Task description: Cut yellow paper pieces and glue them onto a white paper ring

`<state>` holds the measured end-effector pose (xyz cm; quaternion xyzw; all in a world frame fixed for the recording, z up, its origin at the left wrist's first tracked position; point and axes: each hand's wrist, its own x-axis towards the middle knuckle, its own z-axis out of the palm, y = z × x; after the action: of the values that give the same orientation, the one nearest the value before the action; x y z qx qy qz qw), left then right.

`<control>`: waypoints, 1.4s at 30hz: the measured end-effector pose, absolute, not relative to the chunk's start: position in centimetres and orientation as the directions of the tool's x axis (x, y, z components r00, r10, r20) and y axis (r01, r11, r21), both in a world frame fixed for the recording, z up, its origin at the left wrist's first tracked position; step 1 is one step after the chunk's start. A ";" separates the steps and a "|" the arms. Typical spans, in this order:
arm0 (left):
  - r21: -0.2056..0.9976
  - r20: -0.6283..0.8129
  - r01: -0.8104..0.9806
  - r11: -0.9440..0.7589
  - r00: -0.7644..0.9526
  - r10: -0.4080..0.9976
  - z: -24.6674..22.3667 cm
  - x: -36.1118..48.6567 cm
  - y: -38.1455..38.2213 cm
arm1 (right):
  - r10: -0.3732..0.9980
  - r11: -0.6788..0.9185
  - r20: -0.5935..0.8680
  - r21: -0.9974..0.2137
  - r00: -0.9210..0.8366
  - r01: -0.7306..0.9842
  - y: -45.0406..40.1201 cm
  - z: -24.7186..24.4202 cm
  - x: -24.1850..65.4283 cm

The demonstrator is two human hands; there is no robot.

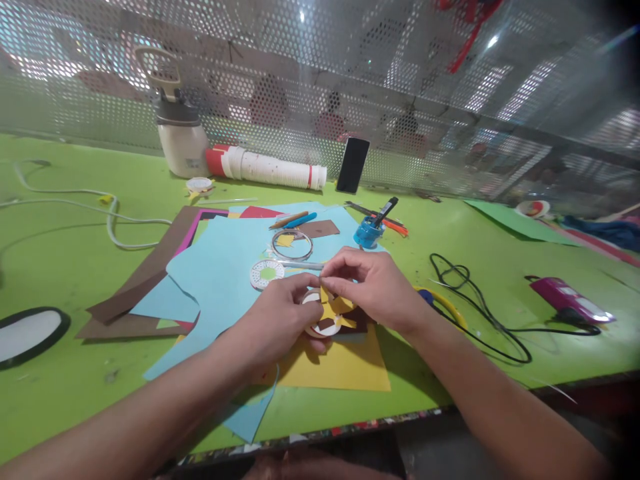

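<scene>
My left hand (290, 313) grips the edge of a small white paper disc (315, 328) with yellow paper pieces (334, 310) on its face. The thumb lies on top and other fingers reach underneath. My right hand (373, 287) pinches a yellow paper tab at the disc's upper side between thumb and forefinger. Both hands are close together above a yellow sheet (345, 370). Just beyond them lie a white ring with small black marks (267, 274), a clear rod (303, 265) and a round hoop (292, 245).
Light blue sheets (215, 267) and brown paper (130, 287) spread leftward on the green table (75, 267). Behind stand a blue pot with a marker (369, 232), a phone (353, 165), stacked paper cups (273, 168) and a white jug (183, 143). A cabled magenta device (570, 299) lies right.
</scene>
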<state>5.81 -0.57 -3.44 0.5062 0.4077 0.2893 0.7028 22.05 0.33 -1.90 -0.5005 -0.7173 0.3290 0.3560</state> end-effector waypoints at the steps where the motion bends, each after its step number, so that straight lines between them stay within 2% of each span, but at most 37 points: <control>1: 0.945 -0.284 0.001 0.328 0.504 0.816 -3.4 5.8 -0.6 | 0.956 0.268 0.169 -0.835 -0.239 0.481 0.3 -1.9 22.1; 10: 0.916 -0.323 -0.043 0.399 0.513 0.796 -3.5 5.6 -0.5 | 0.962 0.185 0.079 -0.894 -0.261 0.409 0.3 -1.7 22.5; 13: 0.913 -0.323 -0.052 0.405 0.515 0.794 -3.5 5.7 -0.5 | 0.960 0.217 0.092 -0.842 -0.265 0.494 0.2 -1.4 22.7; 17: 0.917 -0.326 -0.031 0.397 0.516 0.792 -3.5 5.7 -0.4 | 0.948 0.305 0.159 -0.702 -0.276 0.643 0.0 -1.2 22.3; 21: 0.925 -0.322 -0.009 0.381 0.514 0.795 -3.4 5.6 -0.5 | 0.944 0.323 0.177 -0.654 -0.277 0.684 -0.1 -1.3 21.8; 24: 0.926 -0.323 -0.002 0.379 0.519 0.792 -3.4 5.6 -0.6 | 0.947 0.315 0.176 -0.687 -0.270 0.655 -0.1 -1.3 21.9; 28: 0.919 -0.325 -0.028 0.392 0.507 0.798 -3.4 5.7 -0.5 | 0.964 0.224 0.127 -0.859 -0.232 0.459 -0.1 -1.1 22.4; 31: 0.909 -0.340 -0.057 0.414 0.473 0.813 -3.1 5.7 -0.4 | 0.972 0.195 0.135 -0.917 -0.191 0.347 -0.3 -1.1 22.5; 37: 0.899 -0.335 -0.127 0.419 0.417 0.845 -2.6 5.6 -0.5 | 0.967 0.251 0.211 -0.895 -0.145 0.369 -0.3 -1.6 22.3; 42: 0.906 -0.329 -0.122 0.404 0.398 0.857 -2.7 5.7 -0.5 | 0.925 0.379 0.339 -0.789 -0.171 0.484 0.0 -2.1 22.2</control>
<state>5.70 -0.53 -2.74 0.4266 0.4306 0.3403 0.7189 22.16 0.03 -2.12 -0.4903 -0.7182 0.2645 0.4170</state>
